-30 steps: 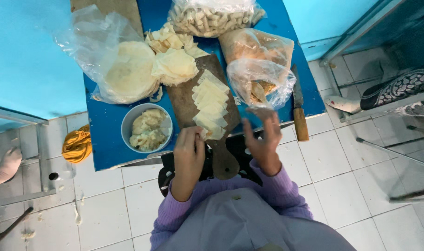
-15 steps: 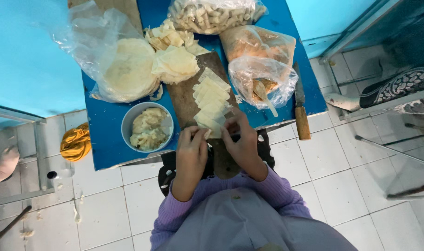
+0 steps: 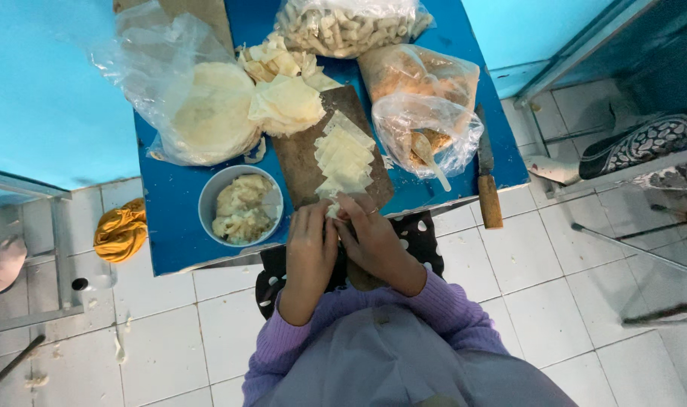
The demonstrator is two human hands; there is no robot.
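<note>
Since a second ago the right hand [image 3: 375, 243], then raised with fingers spread, has been brought down against the left hand [image 3: 311, 241]; both are now closed together on one small pale wrapper [image 3: 333, 210] at the near end of the wooden board [image 3: 302, 154], so folding appears under way. Just beyond the fingers one stack of cut wrappers [image 3: 346, 160] is seen. Left of the left hand one bowl of filling [image 3: 242, 205] stands. Farther out three plastic bags are counted, and right of the right hand one knife [image 3: 487, 181].
</note>
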